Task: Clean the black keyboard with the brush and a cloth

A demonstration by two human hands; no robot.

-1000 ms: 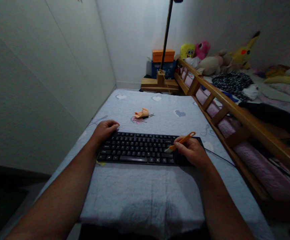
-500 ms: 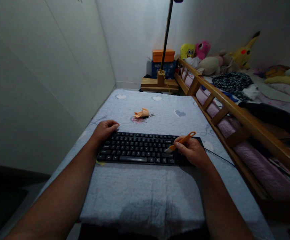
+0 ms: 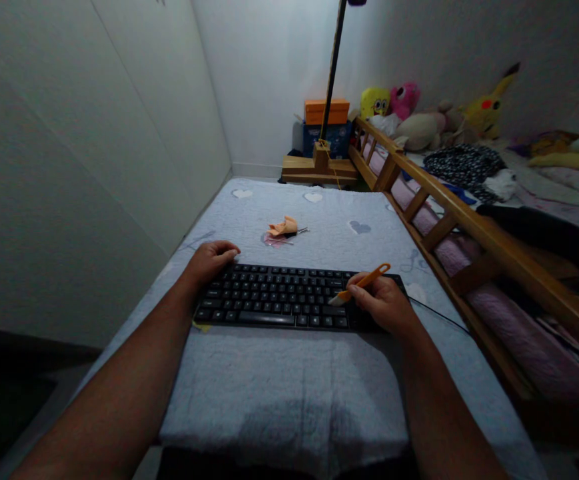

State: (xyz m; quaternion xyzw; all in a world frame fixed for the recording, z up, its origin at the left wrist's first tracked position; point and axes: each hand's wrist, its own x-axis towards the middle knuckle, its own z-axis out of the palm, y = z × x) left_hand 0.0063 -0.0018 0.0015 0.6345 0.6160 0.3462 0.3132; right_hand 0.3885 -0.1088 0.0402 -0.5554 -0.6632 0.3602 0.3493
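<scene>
A black keyboard (image 3: 274, 295) lies across the cloth-covered table. My right hand (image 3: 380, 300) is closed round an orange brush (image 3: 366, 281) over the keyboard's right part. The brush's pale bristles point left and touch or hover just over the keys near the right end of the main block. My left hand (image 3: 212, 260) rests at the keyboard's upper left corner, its fingers curled together by the edge; whether they grip the keyboard is hard to tell. Beyond the keyboard lies a crumpled orange cloth or paper (image 3: 283, 227) with thin white sticks (image 3: 282, 241) beside it.
A cable (image 3: 439, 312) runs right from the keyboard. A wooden bed rail (image 3: 449, 207) borders the table on the right, with clothes and plush toys behind it. At the far end stand a wooden stand base (image 3: 299, 170) and an orange box (image 3: 326, 111).
</scene>
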